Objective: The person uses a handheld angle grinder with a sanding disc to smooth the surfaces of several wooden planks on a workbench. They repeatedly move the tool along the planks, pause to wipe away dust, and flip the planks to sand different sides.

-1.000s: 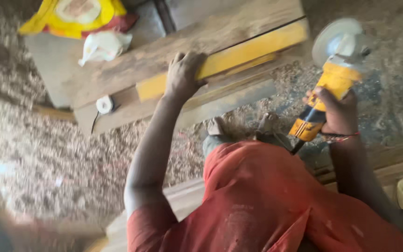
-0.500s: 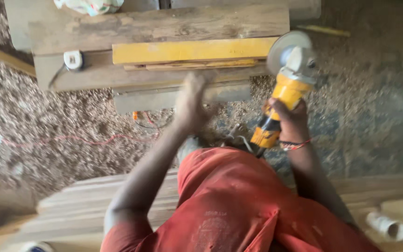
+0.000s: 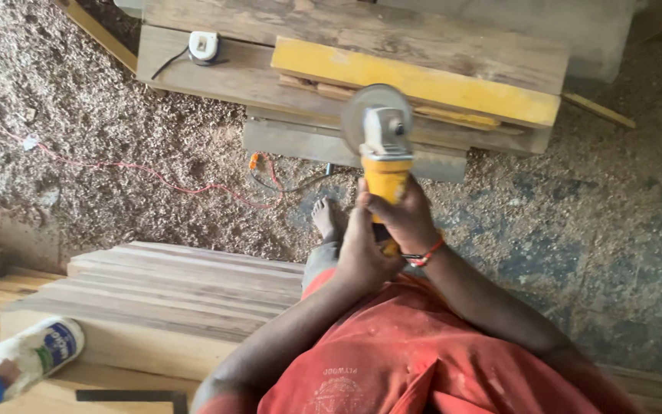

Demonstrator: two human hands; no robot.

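Note:
I hold a yellow angle grinder with both hands in front of my body. My right hand wraps its yellow handle, a red band on the wrist. My left hand grips the rear of the handle just below the right. The grinder's grey disc points away from me toward a yellow-edged plank lying on a wooden bench. The disc hovers at the bench's near edge; I cannot tell if it touches the wood.
Sawdust covers the ground. A stack of wooden boards lies at the lower left with a white bottle on it. A tape measure rests on the bench. Red wire trails across the ground. My bare foot stands below the bench.
My left hand left the yellow plank and came back to the grinder's handle. The grinder swung from the right to the centre in front of me. The view shifted left.

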